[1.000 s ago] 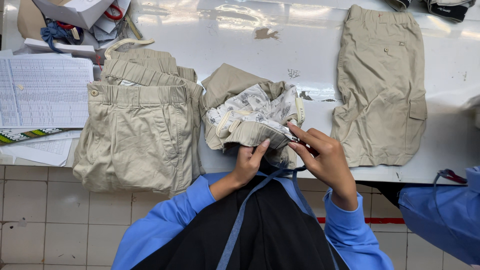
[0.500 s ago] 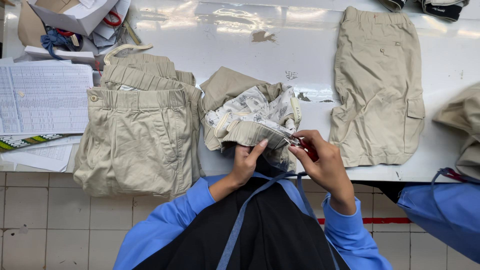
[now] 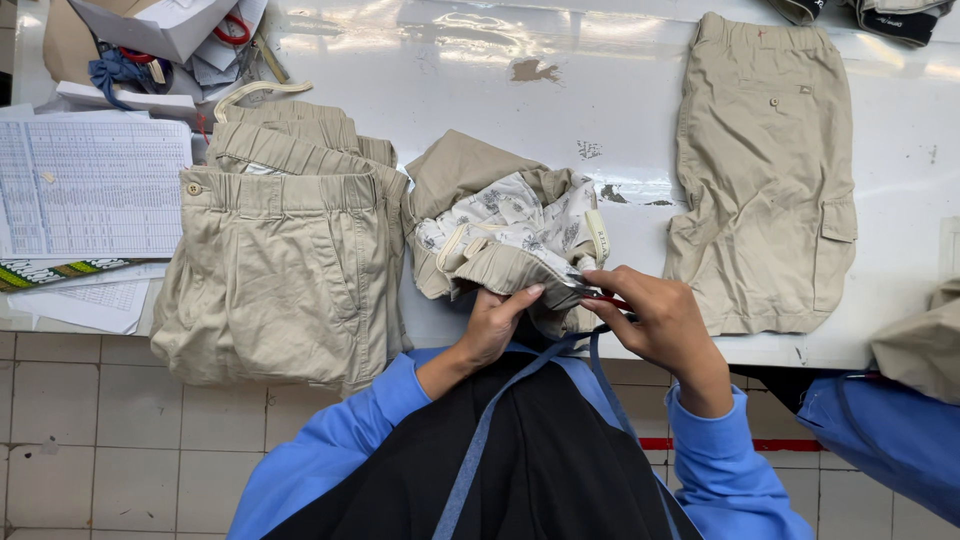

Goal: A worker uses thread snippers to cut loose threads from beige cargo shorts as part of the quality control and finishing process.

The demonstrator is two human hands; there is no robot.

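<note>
While bunched at lower centre of the frame, inside-out khaki shorts (image 3: 505, 240) with patterned pocket lining lying at the near edge of the white surface (image 3: 600, 110). Left hand (image 3: 492, 325) pinching the lower fold of that garment, thumb on top, grip closed on the fabric. Right hand (image 3: 655, 320) just beside it, touching the same fold, fingers narrowed around a small red-handled tool (image 3: 600, 297), its tip at the cloth; kind of tool too small to tell. Left of centre, a stack of folded khaki shorts (image 3: 280, 270) overhanging the surface edge. Upper right, one flat pair of khaki shorts (image 3: 765, 170), well apart from the hands. Far left, printed sheets (image 3: 90, 185); upper left corner, a pile of paper and scraps (image 3: 160, 40). Lower right, a co-worker's blue sleeve (image 3: 890, 440).
</note>
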